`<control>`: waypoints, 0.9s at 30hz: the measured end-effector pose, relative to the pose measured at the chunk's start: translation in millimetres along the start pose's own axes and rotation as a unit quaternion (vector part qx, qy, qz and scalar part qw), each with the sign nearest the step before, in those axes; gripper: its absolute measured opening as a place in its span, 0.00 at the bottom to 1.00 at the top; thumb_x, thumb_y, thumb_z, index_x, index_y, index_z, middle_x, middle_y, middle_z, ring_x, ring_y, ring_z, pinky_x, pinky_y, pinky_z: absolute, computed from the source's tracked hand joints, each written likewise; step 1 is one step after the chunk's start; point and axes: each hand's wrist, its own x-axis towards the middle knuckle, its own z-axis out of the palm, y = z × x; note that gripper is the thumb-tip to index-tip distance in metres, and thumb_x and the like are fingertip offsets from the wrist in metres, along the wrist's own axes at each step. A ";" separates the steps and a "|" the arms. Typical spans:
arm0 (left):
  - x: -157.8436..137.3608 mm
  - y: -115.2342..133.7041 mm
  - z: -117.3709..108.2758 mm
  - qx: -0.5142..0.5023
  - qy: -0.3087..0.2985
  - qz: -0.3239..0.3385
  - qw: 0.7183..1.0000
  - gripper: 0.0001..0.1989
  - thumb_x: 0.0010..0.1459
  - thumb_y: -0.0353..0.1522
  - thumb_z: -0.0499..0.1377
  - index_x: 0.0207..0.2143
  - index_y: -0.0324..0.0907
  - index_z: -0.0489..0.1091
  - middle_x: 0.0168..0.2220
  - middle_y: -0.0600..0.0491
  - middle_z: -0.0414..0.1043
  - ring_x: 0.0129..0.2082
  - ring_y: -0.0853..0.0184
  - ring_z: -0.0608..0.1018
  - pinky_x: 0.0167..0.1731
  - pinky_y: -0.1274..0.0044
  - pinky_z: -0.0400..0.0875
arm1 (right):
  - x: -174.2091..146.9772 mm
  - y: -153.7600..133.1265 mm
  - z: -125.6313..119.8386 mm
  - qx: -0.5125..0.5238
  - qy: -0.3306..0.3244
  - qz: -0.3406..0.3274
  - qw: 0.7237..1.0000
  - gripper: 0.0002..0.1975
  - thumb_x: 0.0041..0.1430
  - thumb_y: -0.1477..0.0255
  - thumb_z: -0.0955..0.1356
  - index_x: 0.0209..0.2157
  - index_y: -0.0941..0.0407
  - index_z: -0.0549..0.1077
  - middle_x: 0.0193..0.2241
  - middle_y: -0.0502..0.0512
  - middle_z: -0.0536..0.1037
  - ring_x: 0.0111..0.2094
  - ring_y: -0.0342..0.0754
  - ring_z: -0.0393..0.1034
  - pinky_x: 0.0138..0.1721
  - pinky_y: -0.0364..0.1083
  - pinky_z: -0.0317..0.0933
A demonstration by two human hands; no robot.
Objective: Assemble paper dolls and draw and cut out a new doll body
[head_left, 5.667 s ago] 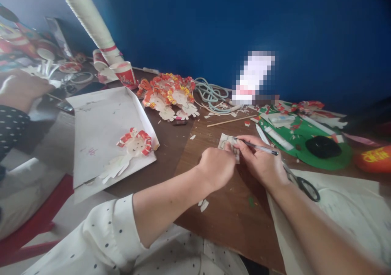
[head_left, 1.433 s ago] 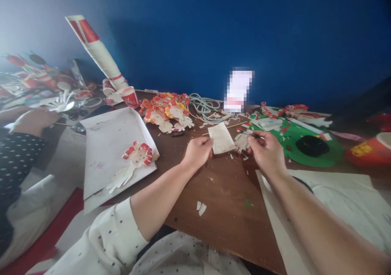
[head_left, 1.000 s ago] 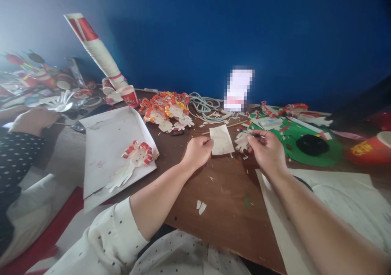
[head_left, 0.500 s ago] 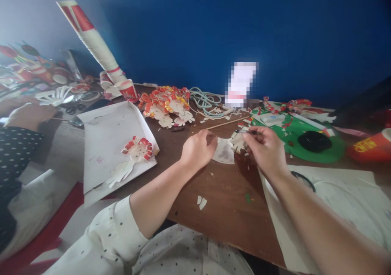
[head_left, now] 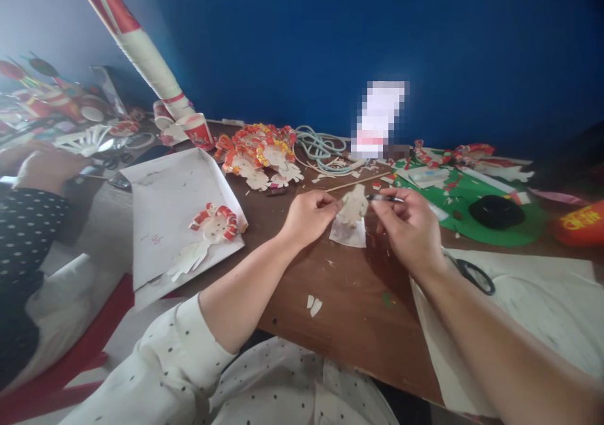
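My left hand (head_left: pixel 312 219) is closed, with thumb and fingertips pinching the left edge of a small pale paper cutout (head_left: pixel 353 206) shaped like a figure. Under that cutout a small white paper piece (head_left: pixel 348 236) lies on the brown table (head_left: pixel 349 324). A dark pen (head_left: pixel 384 198) is pinched in my right hand (head_left: pixel 409 227), its tip pointing left beside the cutout's right edge. Whether the tip touches the cutout I cannot tell.
A grey-white tray (head_left: pixel 163 192) at left holds a paper doll (head_left: pixel 214 227). Behind lie several paper dolls (head_left: pixel 259 151) and a coiled cable (head_left: pixel 321 148). Scissors handles (head_left: pixel 476 276) rest at right near a green sheet (head_left: pixel 519 233). A co-worker's hand (head_left: pixel 47 168) is at far left.
The cutout has moved left from my right hand into my left hand's pinch and now stands more upright. My right hand keeps the pen. The whole view has shifted slightly.
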 end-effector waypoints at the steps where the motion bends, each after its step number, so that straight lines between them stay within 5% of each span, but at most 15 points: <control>1: 1.4 -0.3 -1.6 -0.014 0.019 -0.013 1.000 0.13 0.52 0.41 0.60 0.27 0.39 0.73 0.24 0.56 0.71 0.24 0.73 0.69 0.28 0.79 0.62 | 1.0 0.5 -0.9 -0.002 0.016 -0.003 1.000 0.16 0.55 0.58 0.69 0.40 0.52 0.69 0.27 0.53 0.78 0.18 0.44 0.66 0.21 0.45 0.61; 7: 4.0 -3.1 -3.7 -0.052 0.050 -0.057 0.996 0.14 0.52 0.42 0.60 0.27 0.39 0.72 0.22 0.56 0.69 0.19 0.75 0.64 0.23 0.80 0.58 | 8.0 9.7 -4.1 0.047 0.055 -0.031 0.997 0.15 0.61 0.56 0.64 0.40 0.53 0.70 0.25 0.49 0.74 0.17 0.40 0.62 0.19 0.42 0.57; 15: -2.5 -2.3 3.2 0.103 -0.060 -0.061 0.991 0.13 0.53 0.39 0.58 0.22 0.41 0.74 0.21 0.54 0.73 0.22 0.70 0.69 0.27 0.77 0.60 | 8.8 6.2 -6.0 0.064 0.058 -0.031 0.996 0.14 0.60 0.59 0.66 0.37 0.56 0.73 0.22 0.47 0.70 0.17 0.38 0.60 0.17 0.40 0.54; 27: -8.6 -5.3 14.5 0.279 -0.049 -0.025 0.959 0.10 0.53 0.35 0.55 0.22 0.43 0.72 0.25 0.52 0.75 0.28 0.63 0.75 0.30 0.74 0.64 | 5.9 10.2 -5.9 -0.012 0.021 -0.060 0.998 0.10 0.59 0.65 0.67 0.38 0.56 0.73 0.25 0.51 0.77 0.17 0.40 0.65 0.20 0.42 0.60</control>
